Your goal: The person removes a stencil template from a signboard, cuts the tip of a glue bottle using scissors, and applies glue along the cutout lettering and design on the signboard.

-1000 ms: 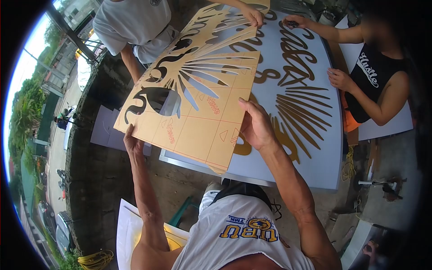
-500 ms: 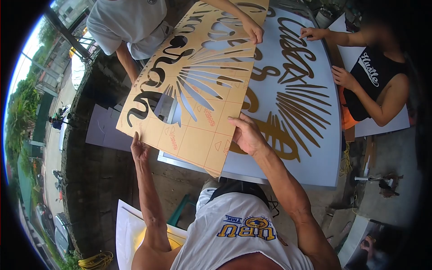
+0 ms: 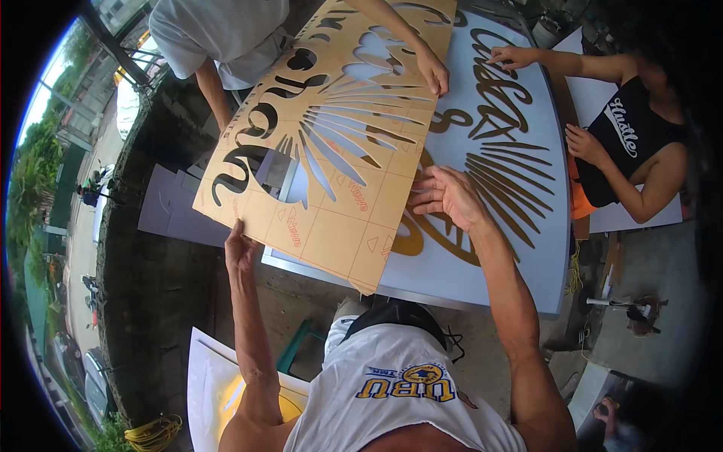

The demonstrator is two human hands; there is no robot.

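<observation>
A large tan sheet (image 3: 331, 241) with cut-out letters and fan-like rays is held tilted over a white sign panel (image 3: 520, 279). My left hand (image 3: 239, 248) is closed on the sheet's lower left edge, thumb on top. Fingers spread, my right hand (image 3: 456, 200) hovers by the sheet's right edge; whether its fingertips touch the edge I cannot tell. Gold-brown script letters (image 3: 501, 90) and long gold-brown rays (image 3: 504, 196) lie on the panel, some hidden by the sheet and my right hand.
Across from me, a person in a white shirt (image 3: 218, 38) grips the sheet's far right edge with one hand. To the right, a person in a black top (image 3: 629, 135) reaches over the script letters. A green stool (image 3: 301, 346) stands below; yellow cable (image 3: 154, 435) lies lower left.
My right hand has let go of the sheet's right edge, opened and moved up and right. The sheet has shifted slightly. The person at right has drawn one hand back from the panel edge.
</observation>
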